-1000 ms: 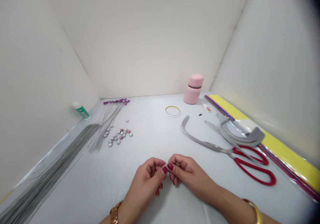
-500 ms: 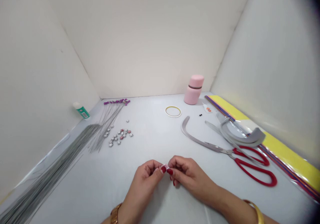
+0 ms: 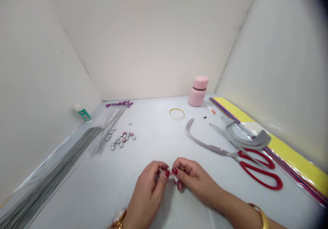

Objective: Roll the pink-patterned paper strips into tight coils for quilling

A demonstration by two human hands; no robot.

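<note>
At right, the scissors point(image 3: 233, 155) pair smooth metal blades point(image 3: 217, 149) with glossy red plastic-looking handles point(image 3: 278, 182); yellow sheets point(image 3: 290, 150) shine under clear plastic. Right of centre, the flask point(image 3: 197, 97) looks smooth, matt; lower-left wires point(image 3: 55, 172), dull metal.

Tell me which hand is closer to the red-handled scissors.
The right. The right hand is to the left of the scissors and nearer the camera; the left hand is farther left, with the right hand between it and them.
</note>
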